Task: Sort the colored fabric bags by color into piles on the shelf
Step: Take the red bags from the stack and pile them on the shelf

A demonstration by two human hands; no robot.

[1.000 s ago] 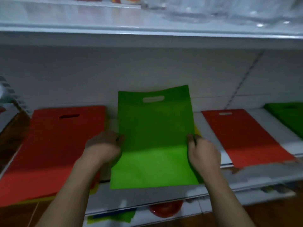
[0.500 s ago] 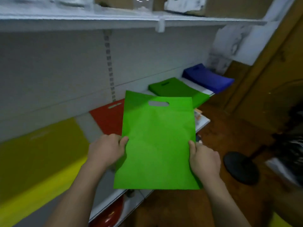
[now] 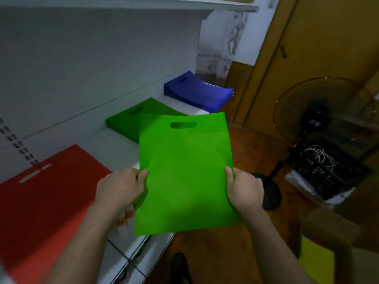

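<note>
White shelf (image 3: 114, 144) carries the green pile (image 3: 125, 123) as my landmark, with the red pile (image 3: 53, 193) nearer me and the blue pile (image 3: 196, 93) beyond it. My view has swung right since a second ago, bringing that pile into range. I hold the green bag (image 3: 184, 171) just short of it, left hand (image 3: 121, 186) and right hand (image 3: 245, 190) each pinching a side edge, so placement comes next.

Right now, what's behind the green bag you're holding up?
Behind the held green bag lies the green pile on the shelf; its near right part is covered. The blue pile sits farther along. Both hands grip the bag's edges.
</note>
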